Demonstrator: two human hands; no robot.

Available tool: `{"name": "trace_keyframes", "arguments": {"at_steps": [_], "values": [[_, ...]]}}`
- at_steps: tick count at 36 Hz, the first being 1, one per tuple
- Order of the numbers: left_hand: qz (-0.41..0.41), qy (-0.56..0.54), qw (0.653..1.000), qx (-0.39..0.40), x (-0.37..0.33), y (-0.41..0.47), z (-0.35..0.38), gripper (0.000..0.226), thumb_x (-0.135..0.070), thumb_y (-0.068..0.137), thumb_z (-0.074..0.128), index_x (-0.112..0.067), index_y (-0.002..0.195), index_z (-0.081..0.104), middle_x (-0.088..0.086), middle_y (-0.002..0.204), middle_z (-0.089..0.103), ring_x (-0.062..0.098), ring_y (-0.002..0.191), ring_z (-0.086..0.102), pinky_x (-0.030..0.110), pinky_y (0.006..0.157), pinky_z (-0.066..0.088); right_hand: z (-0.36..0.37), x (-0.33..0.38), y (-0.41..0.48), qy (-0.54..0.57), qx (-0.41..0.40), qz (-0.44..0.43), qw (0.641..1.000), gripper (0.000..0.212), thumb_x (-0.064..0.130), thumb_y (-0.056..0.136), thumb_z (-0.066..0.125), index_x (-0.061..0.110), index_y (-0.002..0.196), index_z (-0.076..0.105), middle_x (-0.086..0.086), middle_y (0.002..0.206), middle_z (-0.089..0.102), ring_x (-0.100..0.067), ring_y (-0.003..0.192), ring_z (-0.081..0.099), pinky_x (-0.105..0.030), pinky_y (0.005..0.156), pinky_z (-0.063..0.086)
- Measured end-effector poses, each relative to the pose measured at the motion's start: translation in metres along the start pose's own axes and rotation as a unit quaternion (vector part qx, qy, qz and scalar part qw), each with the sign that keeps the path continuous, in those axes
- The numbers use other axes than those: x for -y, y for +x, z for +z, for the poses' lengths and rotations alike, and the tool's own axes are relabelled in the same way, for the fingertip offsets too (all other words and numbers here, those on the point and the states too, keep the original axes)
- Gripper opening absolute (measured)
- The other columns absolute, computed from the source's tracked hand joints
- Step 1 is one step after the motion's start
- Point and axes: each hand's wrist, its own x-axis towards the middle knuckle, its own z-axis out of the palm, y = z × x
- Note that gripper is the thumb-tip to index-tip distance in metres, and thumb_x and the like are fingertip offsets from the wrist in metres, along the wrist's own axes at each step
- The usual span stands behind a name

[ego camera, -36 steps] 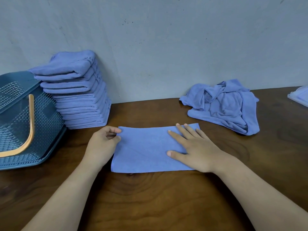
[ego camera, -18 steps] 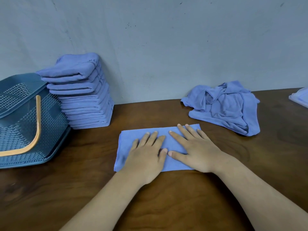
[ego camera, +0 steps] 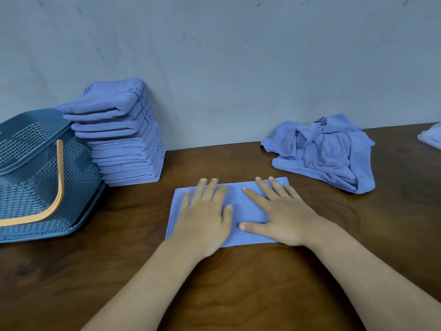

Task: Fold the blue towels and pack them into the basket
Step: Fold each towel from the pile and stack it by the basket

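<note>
A folded blue towel (ego camera: 241,211) lies flat on the wooden table in front of me. My left hand (ego camera: 205,218) presses on its left half with straight, spread fingers. My right hand (ego camera: 279,211) lies flat on its right half, fingers spread. A tall stack of folded blue towels (ego camera: 124,137) stands against the wall at the left. Beside it sits the teal perforated basket (ego camera: 35,187) with an orange handle, tipped on its side. A crumpled pile of unfolded blue towels (ego camera: 322,151) lies at the back right.
The grey wall (ego camera: 226,68) runs along the table's back edge. A pale tray or lid (ego camera: 432,138) pokes in at the far right edge. Bare brown table (ego camera: 238,283) stretches between me and the towel.
My left hand left the towel's left edge, laid itself flat on the towel, then slid leftward across it. The right hand stayed flat on the right half.
</note>
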Motion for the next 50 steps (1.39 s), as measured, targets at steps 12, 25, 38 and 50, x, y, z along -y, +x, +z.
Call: {"name": "trace_keyframes", "arguments": {"at_steps": [12,25,38,50], "values": [[-0.088,-0.005,0.993,0.082,0.053,0.006,0.009,0.095,-0.101,0.080,0.005,-0.058,0.163,-0.011,-0.012,0.177,-0.014,0.024,0.163,-0.019,0.053,0.131,-0.007,-0.005,-0.007,0.000,0.024,-0.003,0.011,1.000,0.096,0.110,0.069,0.018,0.071,0.153,-0.008,0.020,0.173,-0.021,-0.015,0.159,-0.027,-0.046,0.131,-0.007],[0.020,-0.003,0.997,-0.076,0.001,-0.001,0.012,0.063,-0.057,0.109,0.022,-0.031,0.167,0.031,-0.009,0.177,0.017,0.012,0.164,0.004,0.046,0.131,0.007,-0.015,-0.024,0.007,0.114,-0.088,0.056,0.988,0.050,0.060,0.109,0.019,0.056,0.156,0.036,0.023,0.168,0.028,-0.009,0.158,0.016,-0.040,0.125,0.016],[0.074,-0.021,0.995,0.067,-0.004,0.000,0.030,0.097,-0.098,0.085,0.008,-0.049,0.166,-0.011,-0.020,0.173,-0.023,0.011,0.159,-0.028,0.052,0.130,-0.013,-0.074,-0.034,0.065,-0.012,0.072,0.097,0.993,0.034,0.051,0.081,0.067,0.019,0.076,0.058,0.004,0.084,0.058,-0.015,0.072,0.054,-0.031,0.062,0.040],[0.077,-0.025,0.994,0.067,-0.004,0.000,0.030,0.098,-0.097,0.085,0.005,-0.047,0.167,-0.011,-0.017,0.175,-0.023,0.013,0.160,-0.028,0.053,0.130,-0.012,-0.057,-0.055,0.005,0.539,-0.030,0.113,0.834,0.042,0.031,0.101,0.071,0.055,0.134,0.060,0.009,0.131,0.068,-0.022,0.117,0.071,-0.043,0.095,0.061]]}}
